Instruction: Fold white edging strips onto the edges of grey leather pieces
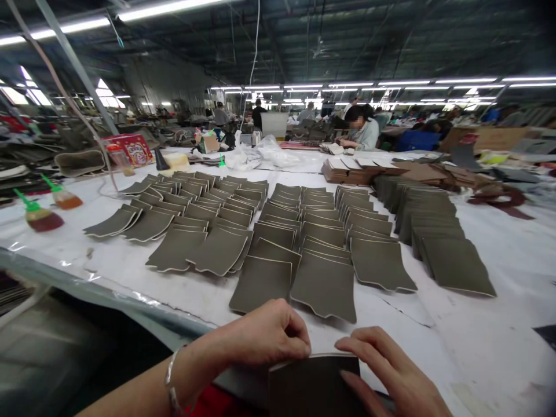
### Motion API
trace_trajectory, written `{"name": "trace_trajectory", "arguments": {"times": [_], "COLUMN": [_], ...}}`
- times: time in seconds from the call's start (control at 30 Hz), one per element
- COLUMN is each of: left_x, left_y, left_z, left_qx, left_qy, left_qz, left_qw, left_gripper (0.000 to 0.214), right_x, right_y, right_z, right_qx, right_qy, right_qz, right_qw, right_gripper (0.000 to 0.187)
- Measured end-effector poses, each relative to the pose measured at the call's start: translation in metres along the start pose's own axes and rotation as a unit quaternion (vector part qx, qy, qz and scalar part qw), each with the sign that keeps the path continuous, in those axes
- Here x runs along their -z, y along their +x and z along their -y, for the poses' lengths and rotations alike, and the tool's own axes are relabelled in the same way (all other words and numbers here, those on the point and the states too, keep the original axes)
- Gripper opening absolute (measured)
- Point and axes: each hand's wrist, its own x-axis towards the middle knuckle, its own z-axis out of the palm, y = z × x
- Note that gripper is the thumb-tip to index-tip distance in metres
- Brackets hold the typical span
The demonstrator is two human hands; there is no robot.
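A dark olive-brown panel (315,382) with a pale edge, leather-like, lies at the bottom centre, its lower part cut off by the frame. My left hand (269,336), a silver bangle at its wrist, is closed, with thumb and finger pinching the panel's top edge. Over the right corner curves my right hand (386,365). Its thumb lies against the panel's face while the index fingertip is just beyond the top edge, apart from the thumb. Just ahead, rows of similar overlapping panels (324,284) cover the white table (195,292).
Glue bottles with green nozzles (43,219) stand at the left near a red box (130,149). Brown stacked pieces (360,172) lie at the back right. Clear plastic bags (278,152) sit farther back. Across the table a person (365,134) bends over pale pieces.
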Motion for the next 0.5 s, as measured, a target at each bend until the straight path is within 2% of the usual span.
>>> {"name": "trace_trajectory", "arguments": {"times": [0.1,0.27,0.5], "left_x": [-0.001,-0.004,-0.019], "left_y": [0.005,0.005,0.003], "left_z": [0.008,0.009,0.013], "left_qx": [0.014,0.043,0.061], "left_qy": [-0.060,-0.105,-0.117], "left_qz": [0.014,0.019,-0.018], "left_qw": [0.998,0.993,0.991], "left_gripper": [0.012,0.014,0.009], "right_x": [-0.005,-0.015,-0.028], "right_y": [0.004,0.013,0.007], "right_z": [0.006,0.015,0.012], "right_qx": [0.070,0.094,0.144], "right_qy": [-0.073,-0.077,-0.125], "right_qz": [-0.018,-0.063,-0.043], "right_qw": [0.995,0.991,0.981], "right_gripper": [0.024,0.010,0.010]}}
